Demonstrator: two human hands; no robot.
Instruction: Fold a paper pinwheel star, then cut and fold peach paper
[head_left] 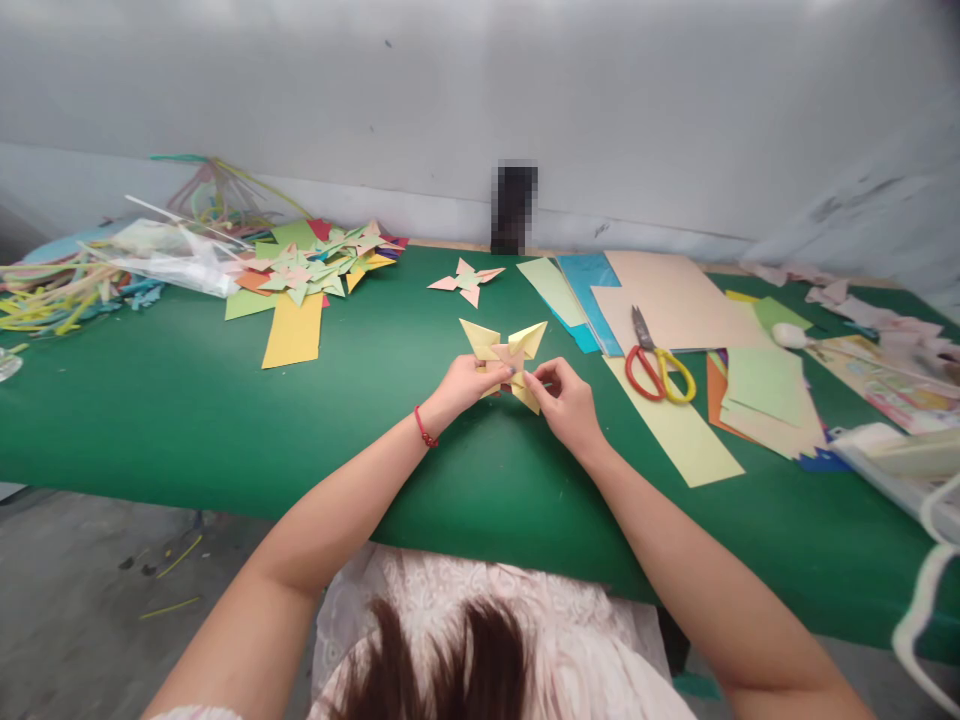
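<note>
Between my hands, just above the green table, is a folded paper star [528, 343] in pale yellow with a pinkish middle. My left hand [471, 388] pinches its left side, the thumb lying across the middle. With thumb and fingertips, my right hand [561, 398] grips its lower right point. A finished-looking pink and pale green paper star [466, 281] lies on the table beyond my hands. To the right of my right hand are scissors [651, 362] with one red and one yellow handle, resting partly on a long pale yellow paper strip [679, 430].
Several folded stars [322, 262] are heaped at the back left, by a yellow paper strip [292, 332], a clear plastic bag [176, 255] and tangled coloured strips [67, 290]. Paper sheets [675, 300] cover the back right. A white cable [919, 600] hangs at the right edge.
</note>
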